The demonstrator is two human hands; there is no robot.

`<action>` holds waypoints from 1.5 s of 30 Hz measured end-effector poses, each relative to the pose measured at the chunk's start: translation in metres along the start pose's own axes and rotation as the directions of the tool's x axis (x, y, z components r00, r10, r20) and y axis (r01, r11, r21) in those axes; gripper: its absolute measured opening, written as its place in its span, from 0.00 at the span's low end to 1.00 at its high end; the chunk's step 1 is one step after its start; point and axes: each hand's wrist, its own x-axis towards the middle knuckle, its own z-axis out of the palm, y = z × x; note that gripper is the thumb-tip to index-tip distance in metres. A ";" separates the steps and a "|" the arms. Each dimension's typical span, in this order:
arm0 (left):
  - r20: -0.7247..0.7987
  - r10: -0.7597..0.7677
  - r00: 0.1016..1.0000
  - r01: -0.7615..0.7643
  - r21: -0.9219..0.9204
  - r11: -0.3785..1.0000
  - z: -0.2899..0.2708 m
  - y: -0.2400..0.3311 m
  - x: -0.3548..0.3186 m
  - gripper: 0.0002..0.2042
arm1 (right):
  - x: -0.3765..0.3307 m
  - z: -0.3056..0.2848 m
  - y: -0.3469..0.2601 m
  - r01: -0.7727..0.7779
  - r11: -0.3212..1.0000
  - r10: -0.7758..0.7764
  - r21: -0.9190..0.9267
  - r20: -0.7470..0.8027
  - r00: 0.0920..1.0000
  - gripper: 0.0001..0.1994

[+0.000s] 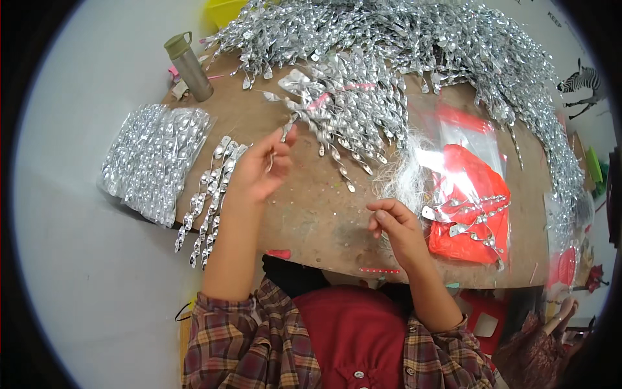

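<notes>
I see my left hand (262,170) raised over the round wooden table (304,214), fingertips pinching one silver spiral ornament (285,129) clear of the heaped pile (350,104) for separate handling, while my right hand (395,223) hovers empty, fingers loosely curled, beside the clear bag (466,194).

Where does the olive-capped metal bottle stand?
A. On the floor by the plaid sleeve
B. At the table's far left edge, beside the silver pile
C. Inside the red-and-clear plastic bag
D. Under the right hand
B: the bottle stands upright at the far left edge of the round table, just left of the silver spiral pile.
</notes>
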 end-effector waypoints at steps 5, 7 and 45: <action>-0.314 0.120 0.942 0.049 0.482 0.875 -0.005 -0.040 -0.036 0.20 | -0.008 -0.005 0.000 -0.002 1.000 0.002 -0.011 -0.017 1.000 0.09; -0.213 0.112 0.971 0.025 0.550 0.835 -0.009 -0.042 -0.070 0.24 | -0.014 -0.005 0.002 -0.025 1.000 0.025 -0.016 -0.021 0.999 0.09; 0.012 -0.092 0.996 0.056 0.717 0.695 0.017 -0.123 -0.049 0.22 | -0.024 -0.038 0.013 0.343 -0.008 -0.335 -0.939 0.325 0.884 0.04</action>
